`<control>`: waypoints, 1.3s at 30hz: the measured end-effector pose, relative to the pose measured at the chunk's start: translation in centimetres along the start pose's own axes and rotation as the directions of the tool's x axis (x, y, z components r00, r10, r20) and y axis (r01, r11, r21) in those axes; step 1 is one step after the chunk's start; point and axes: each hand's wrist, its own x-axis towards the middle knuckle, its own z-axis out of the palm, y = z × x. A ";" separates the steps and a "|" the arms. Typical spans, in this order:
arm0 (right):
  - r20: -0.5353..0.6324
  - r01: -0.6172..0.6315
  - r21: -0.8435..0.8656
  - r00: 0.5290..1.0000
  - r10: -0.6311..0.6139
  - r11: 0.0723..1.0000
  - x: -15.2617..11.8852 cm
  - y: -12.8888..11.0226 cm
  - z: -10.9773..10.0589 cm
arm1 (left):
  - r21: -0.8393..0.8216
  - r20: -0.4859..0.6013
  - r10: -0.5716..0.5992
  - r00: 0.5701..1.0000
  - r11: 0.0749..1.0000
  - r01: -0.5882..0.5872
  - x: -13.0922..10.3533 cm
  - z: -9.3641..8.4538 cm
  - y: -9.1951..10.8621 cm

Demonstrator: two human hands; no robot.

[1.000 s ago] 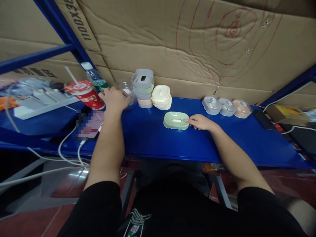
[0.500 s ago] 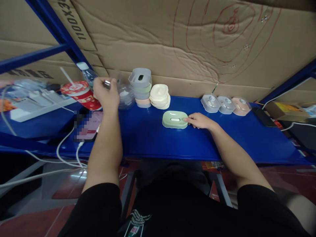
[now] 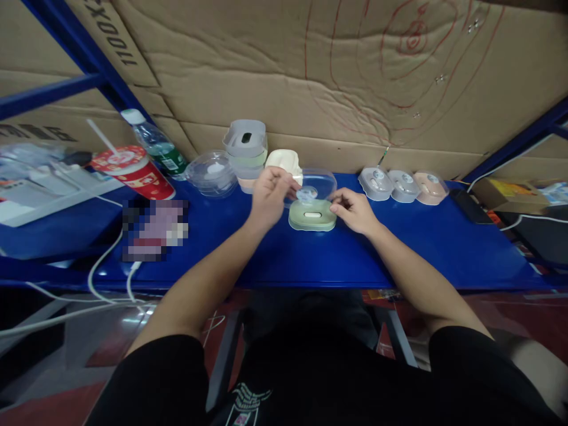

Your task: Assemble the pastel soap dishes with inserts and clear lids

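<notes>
A light green soap dish (image 3: 312,223) rests on the blue table, with a small white oblong piece (image 3: 312,215) in its middle. Just behind and above it, a clear plastic lid (image 3: 322,179) is held tilted up, a round label (image 3: 306,194) on it. My left hand (image 3: 270,198) pinches the lid at its left side. At the other side, my right hand (image 3: 354,210) has its fingers closed at the lid's right edge, with the thumb beside the dish's rim. Behind my left hand is a stack of cream pieces (image 3: 283,158), partly hidden.
Stacked grey, green and peach dishes (image 3: 247,139) stand at the back, beside a pile of clear lids (image 3: 212,173). Three lidded dishes (image 3: 404,186) line the right back. Left are a red cup (image 3: 144,177), a bottle (image 3: 160,148) and a phone (image 3: 155,231) with cables.
My left hand has come from beside the cup and lid pile to the green dish, bringing a clear lid. My right hand has shifted from gripping the dish's right end to the lid's edge.
</notes>
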 end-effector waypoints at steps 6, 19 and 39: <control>0.043 -0.204 0.173 0.979 0.199 0.964 0.5 0.1 0.1 | -0.012 0.210 -0.100 0.973 0.994 0.105 -0.8 1.7 -2.6; 0.193 -0.420 0.056 0.895 0.403 0.906 0.9 1.7 0.2 | 0.582 0.186 -0.319 0.929 0.798 0.157 -1.3 1.3 -2.8; 0.171 -0.342 -0.277 0.902 0.396 0.898 1.5 4.0 0.2 | 0.566 0.328 -0.584 0.743 0.751 0.340 0.0 1.0 -2.6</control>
